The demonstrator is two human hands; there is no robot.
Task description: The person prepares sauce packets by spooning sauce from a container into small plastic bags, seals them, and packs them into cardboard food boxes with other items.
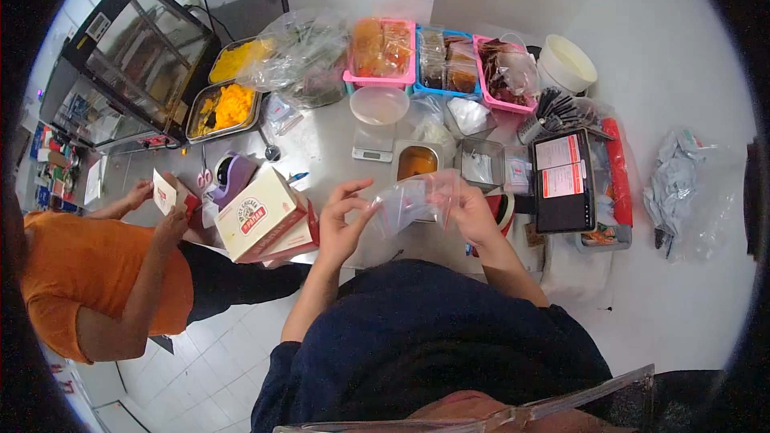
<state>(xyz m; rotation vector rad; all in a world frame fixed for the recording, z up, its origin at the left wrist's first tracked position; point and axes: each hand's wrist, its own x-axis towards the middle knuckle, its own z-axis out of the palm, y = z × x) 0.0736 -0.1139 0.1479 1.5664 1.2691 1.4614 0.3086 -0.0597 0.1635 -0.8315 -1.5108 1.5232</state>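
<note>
Between my two hands is a small clear plastic zip bag with a reddish strip along its edge. My left hand pinches its left side between thumb and fingertip, the other fingers spread. My right hand grips the right side. Just behind the bag, a steel pan of orange-brown sauce stands on the steel table, its near part seen through the plastic. A digital kitchen scale carries a translucent round bowl.
Left are printed cardboard boxes, a purple tape dispenser, scissors and a co-worker folding a carton. Behind stand yellow-food trays and baskets of sauce packets. A tablet stands right.
</note>
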